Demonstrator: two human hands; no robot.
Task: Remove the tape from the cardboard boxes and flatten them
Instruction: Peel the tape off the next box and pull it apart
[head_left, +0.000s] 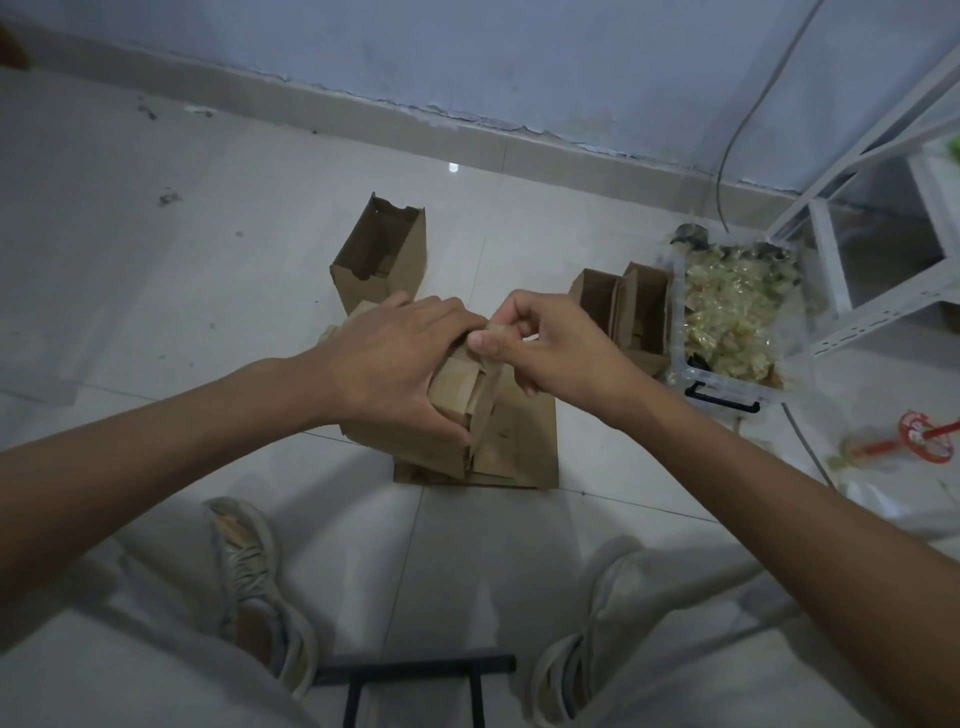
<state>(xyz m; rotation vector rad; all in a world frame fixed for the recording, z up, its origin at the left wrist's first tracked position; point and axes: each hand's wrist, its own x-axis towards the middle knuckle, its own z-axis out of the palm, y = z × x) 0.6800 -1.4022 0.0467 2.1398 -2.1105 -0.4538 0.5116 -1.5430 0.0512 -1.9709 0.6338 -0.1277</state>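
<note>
Left hand (395, 358) clamps the box (462, 410) while the right hand (540, 348) pinches the tape (491, 353); best peel slowly toward three o'clock, low and steady.

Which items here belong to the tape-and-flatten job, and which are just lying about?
Job: held box, tape strip, flat cardboard, open box, paired boxes, bin of tape.
Lying about: red-white wrapper, shelf frame, cable.

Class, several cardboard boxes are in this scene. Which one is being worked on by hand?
The box in the middle: the left hand holds it while the right hand pinches its tape. The others stand untouched.
</note>
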